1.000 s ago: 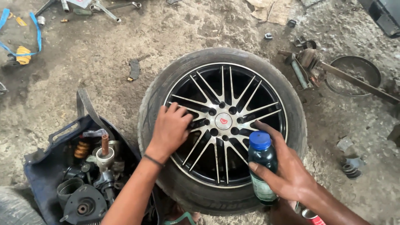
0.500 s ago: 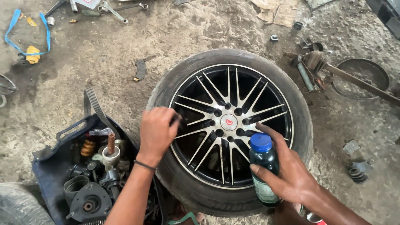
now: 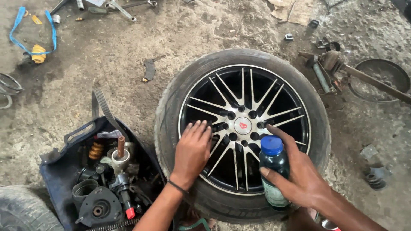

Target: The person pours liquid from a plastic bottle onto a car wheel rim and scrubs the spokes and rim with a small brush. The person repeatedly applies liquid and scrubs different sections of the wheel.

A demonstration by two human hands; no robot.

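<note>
One camera only, worn on the head, looking steeply down from above and close in. The wheel fills the middle, lying flat on the dirt floor. Both forearms come in from the bottom edge, so the view faces forward and away from the body. No second view overlaps it.
</note>
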